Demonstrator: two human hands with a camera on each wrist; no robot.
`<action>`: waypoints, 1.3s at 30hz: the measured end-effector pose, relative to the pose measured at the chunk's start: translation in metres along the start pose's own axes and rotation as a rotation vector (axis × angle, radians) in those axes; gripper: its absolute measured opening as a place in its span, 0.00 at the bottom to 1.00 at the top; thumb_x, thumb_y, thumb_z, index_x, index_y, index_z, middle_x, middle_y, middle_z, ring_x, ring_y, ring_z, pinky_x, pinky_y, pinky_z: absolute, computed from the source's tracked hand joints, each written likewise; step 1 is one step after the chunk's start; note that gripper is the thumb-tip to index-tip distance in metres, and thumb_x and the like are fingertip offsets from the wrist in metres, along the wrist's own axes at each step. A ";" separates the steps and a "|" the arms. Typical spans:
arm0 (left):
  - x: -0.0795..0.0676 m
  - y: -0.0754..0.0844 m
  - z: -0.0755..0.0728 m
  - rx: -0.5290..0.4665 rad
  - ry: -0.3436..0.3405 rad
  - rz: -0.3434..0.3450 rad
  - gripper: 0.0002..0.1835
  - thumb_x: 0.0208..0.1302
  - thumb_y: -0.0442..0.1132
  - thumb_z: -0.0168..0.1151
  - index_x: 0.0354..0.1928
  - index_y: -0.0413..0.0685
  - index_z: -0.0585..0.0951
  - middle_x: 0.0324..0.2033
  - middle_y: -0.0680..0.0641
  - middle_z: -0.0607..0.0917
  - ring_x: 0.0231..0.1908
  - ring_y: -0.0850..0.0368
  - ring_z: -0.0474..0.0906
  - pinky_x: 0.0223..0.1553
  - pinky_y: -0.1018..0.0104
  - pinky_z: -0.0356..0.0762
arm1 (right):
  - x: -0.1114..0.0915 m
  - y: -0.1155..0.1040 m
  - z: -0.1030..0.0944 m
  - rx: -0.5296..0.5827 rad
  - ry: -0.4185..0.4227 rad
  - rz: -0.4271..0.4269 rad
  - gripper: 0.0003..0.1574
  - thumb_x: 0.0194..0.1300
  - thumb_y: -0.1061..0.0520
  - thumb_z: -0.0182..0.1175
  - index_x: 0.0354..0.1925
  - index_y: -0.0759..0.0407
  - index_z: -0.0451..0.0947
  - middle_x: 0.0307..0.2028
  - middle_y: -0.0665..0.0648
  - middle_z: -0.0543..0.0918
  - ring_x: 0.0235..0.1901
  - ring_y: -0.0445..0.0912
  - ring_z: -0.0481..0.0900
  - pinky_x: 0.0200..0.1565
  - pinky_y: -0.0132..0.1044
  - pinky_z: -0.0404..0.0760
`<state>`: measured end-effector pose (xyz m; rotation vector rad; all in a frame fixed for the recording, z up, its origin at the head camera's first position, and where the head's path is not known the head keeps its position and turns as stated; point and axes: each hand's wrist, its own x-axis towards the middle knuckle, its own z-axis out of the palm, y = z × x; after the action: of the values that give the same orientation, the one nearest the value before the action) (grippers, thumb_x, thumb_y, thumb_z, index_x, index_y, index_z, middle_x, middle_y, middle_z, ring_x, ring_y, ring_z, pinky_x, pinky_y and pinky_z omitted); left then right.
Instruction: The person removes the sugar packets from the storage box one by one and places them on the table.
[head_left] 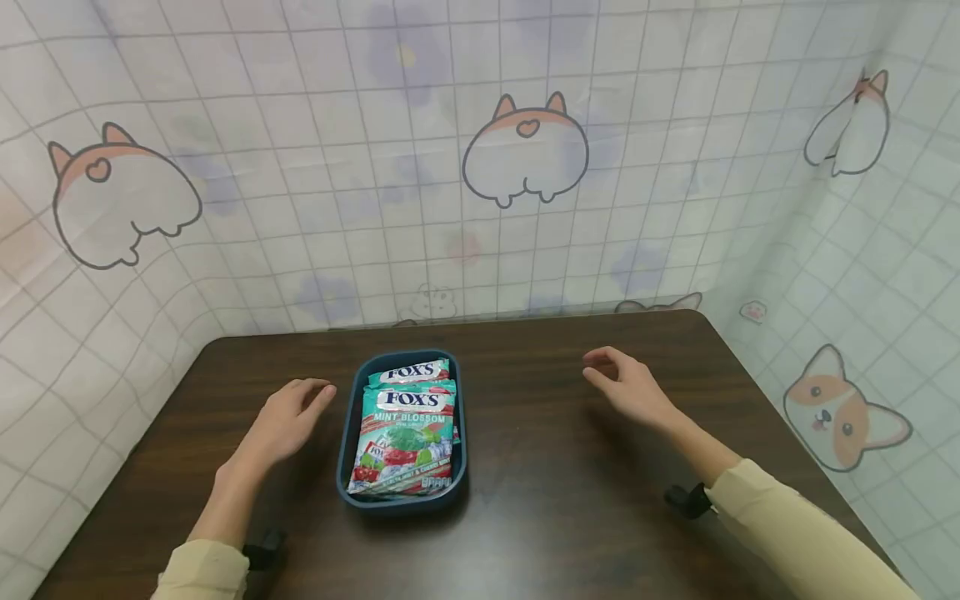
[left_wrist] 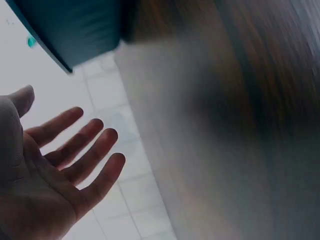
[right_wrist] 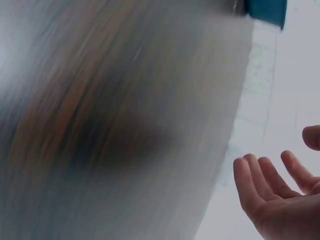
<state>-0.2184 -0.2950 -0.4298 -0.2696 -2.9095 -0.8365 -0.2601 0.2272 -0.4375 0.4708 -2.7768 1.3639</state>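
Note:
A dark blue rectangular tub (head_left: 462, 467) with rounded corners stands left of the middle of the table. Inside lie green candy bags marked FOX'S; the front bag (head_left: 405, 433) reads Mint Blossom and overlaps another bag (head_left: 414, 372) behind it. My left hand (head_left: 288, 421) hovers just left of the tub, fingers relaxed and apart from it. In the left wrist view, that palm shows with nothing in it, near the tub's wall (left_wrist: 95, 30). Over the table's right part, my right hand (head_left: 630, 387) is held with loosely bent fingers around nothing.
The dark brown wood table (head_left: 540, 500) has its far edge against a white grid-patterned cloth (head_left: 337, 208) with cartoon corgis. More cloth hangs at left and right. A black wrist strap piece (head_left: 686, 502) shows below the right sleeve, another (head_left: 264, 550) by the left.

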 end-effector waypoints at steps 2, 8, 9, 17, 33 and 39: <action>-0.001 0.007 0.001 -0.055 0.016 -0.001 0.32 0.82 0.55 0.47 0.66 0.32 0.74 0.58 0.30 0.78 0.56 0.32 0.75 0.57 0.34 0.71 | 0.001 -0.008 0.004 0.082 -0.024 0.024 0.24 0.79 0.50 0.56 0.64 0.63 0.72 0.61 0.66 0.78 0.58 0.60 0.79 0.53 0.56 0.80; -0.010 0.024 0.009 -0.168 0.007 -0.085 0.32 0.81 0.56 0.48 0.68 0.33 0.72 0.61 0.30 0.75 0.57 0.33 0.73 0.58 0.35 0.71 | -0.001 -0.028 0.019 0.283 -0.101 0.048 0.22 0.80 0.55 0.56 0.63 0.68 0.71 0.58 0.68 0.78 0.58 0.63 0.78 0.50 0.50 0.84; -0.012 0.026 0.011 -0.185 -0.002 -0.106 0.33 0.81 0.57 0.49 0.68 0.34 0.72 0.62 0.30 0.75 0.58 0.33 0.73 0.59 0.36 0.71 | -0.003 -0.031 0.021 0.318 -0.112 0.055 0.22 0.79 0.55 0.56 0.63 0.69 0.71 0.57 0.67 0.78 0.57 0.63 0.78 0.50 0.50 0.84; -0.022 0.033 0.019 -0.440 -0.123 -0.293 0.34 0.80 0.54 0.51 0.74 0.34 0.64 0.62 0.30 0.74 0.52 0.40 0.79 0.49 0.53 0.83 | -0.012 -0.051 0.043 0.549 -0.192 0.148 0.24 0.78 0.56 0.57 0.65 0.67 0.69 0.60 0.67 0.77 0.58 0.63 0.78 0.49 0.52 0.84; -0.023 0.032 0.024 -0.591 -0.200 -0.336 0.30 0.81 0.44 0.53 0.73 0.30 0.64 0.62 0.30 0.73 0.51 0.43 0.76 0.48 0.55 0.83 | -0.013 -0.100 0.078 0.701 -0.330 0.183 0.34 0.78 0.58 0.57 0.74 0.64 0.58 0.65 0.70 0.73 0.58 0.62 0.80 0.49 0.54 0.83; -0.019 0.032 0.020 -0.627 -0.188 -0.315 0.29 0.79 0.40 0.55 0.72 0.29 0.64 0.58 0.33 0.76 0.48 0.47 0.78 0.45 0.58 0.83 | -0.010 -0.117 0.090 0.754 -0.352 0.213 0.37 0.77 0.60 0.58 0.76 0.62 0.54 0.66 0.71 0.71 0.60 0.65 0.78 0.51 0.56 0.82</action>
<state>-0.1941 -0.2605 -0.4326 0.0795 -2.7988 -1.8589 -0.2080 0.0926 -0.4047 0.4572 -2.4926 2.6105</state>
